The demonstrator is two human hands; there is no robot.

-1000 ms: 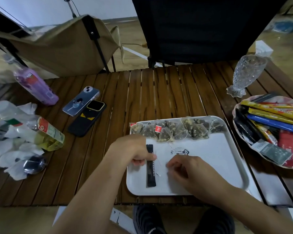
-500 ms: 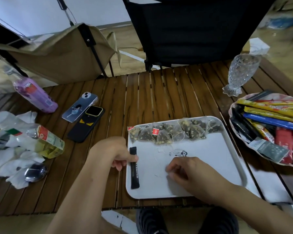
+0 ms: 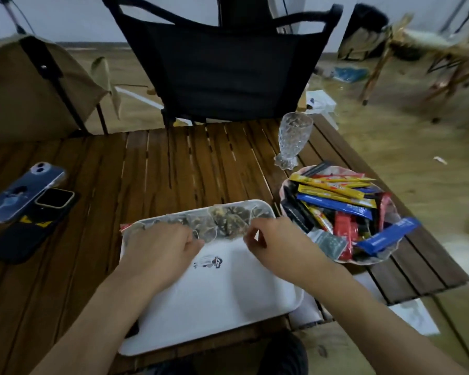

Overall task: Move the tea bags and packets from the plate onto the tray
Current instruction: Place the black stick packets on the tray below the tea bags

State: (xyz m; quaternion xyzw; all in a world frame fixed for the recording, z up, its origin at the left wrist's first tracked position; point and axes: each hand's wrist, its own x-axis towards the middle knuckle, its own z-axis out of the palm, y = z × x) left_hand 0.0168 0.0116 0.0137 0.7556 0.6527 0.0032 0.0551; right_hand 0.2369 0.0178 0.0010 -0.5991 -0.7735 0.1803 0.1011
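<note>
Tea bags [image 3: 228,226] are lined along the far edge of the tray [image 3: 228,301], the leftmost hidden under the left hand [image 3: 160,247], whose curled fingers' hold cannot be told. The right hand [image 3: 279,244] is curled at the row's right end, grip likewise blurred. Packets [image 3: 336,207] are heaped on the plate [image 3: 368,262].

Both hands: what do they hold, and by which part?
Right hand pinches the near edge of the tea bags; left hand: cannot be told.
</note>
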